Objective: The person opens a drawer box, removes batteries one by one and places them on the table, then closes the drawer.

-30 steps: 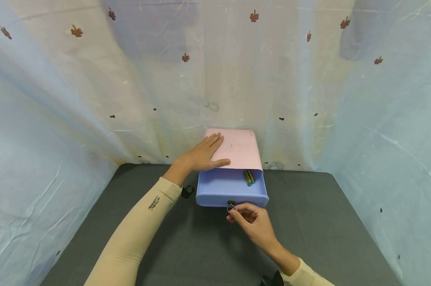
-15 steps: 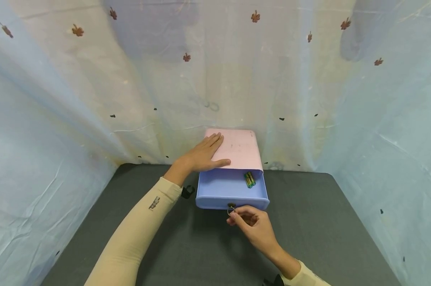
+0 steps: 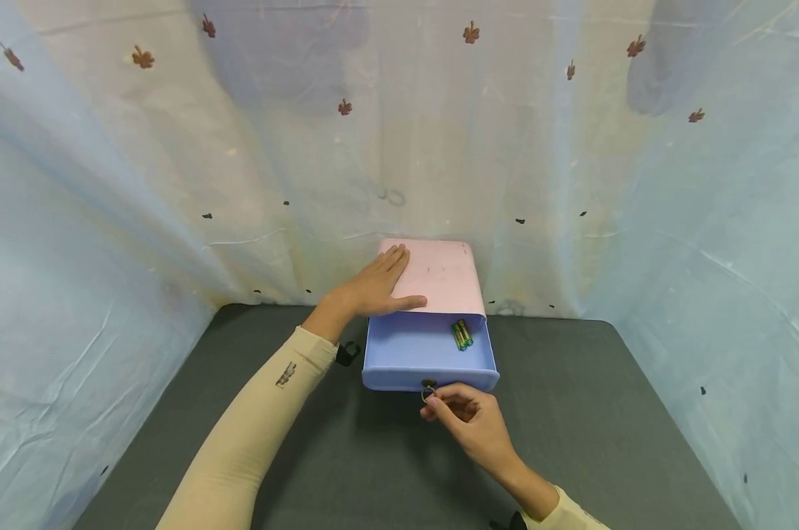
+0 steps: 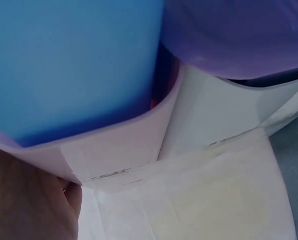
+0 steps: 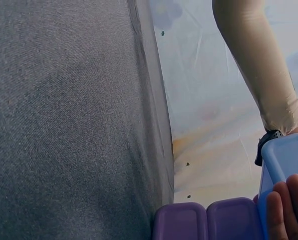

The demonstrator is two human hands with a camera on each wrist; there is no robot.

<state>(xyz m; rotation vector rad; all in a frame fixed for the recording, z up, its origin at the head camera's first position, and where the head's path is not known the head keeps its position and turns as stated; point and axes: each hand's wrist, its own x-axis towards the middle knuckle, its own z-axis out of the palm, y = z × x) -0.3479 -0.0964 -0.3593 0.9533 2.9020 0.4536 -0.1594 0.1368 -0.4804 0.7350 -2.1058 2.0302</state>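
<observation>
A pink drawer unit (image 3: 442,276) stands at the table's back edge, its blue drawer (image 3: 406,344) pulled well out. My left hand (image 3: 372,290) lies with spread fingers on the pink top, near its left side. At the drawer front, thumb and index finger of my right hand (image 3: 475,425) pinch a metal ring pull (image 3: 424,396). Two green-and-gold batteries (image 3: 462,336) lie inside the drawer on the right. From the left wrist, the blue drawer (image 4: 73,60) shows inside its pink shell (image 4: 118,150), my palm (image 4: 28,200) beside it.
Purple drawers (image 5: 181,220) sit beside the blue one in the right wrist view. The left wrist view shows a purple drawer (image 4: 239,40) in a white shell (image 4: 214,105). A patterned curtain (image 3: 426,147) hangs right behind the dark grey tabletop (image 3: 571,412).
The blue drawer has come slightly further out toward me, with my right hand moving along on the ring. The batteries have shifted slightly toward the drawer front. My left hand stays on the top.
</observation>
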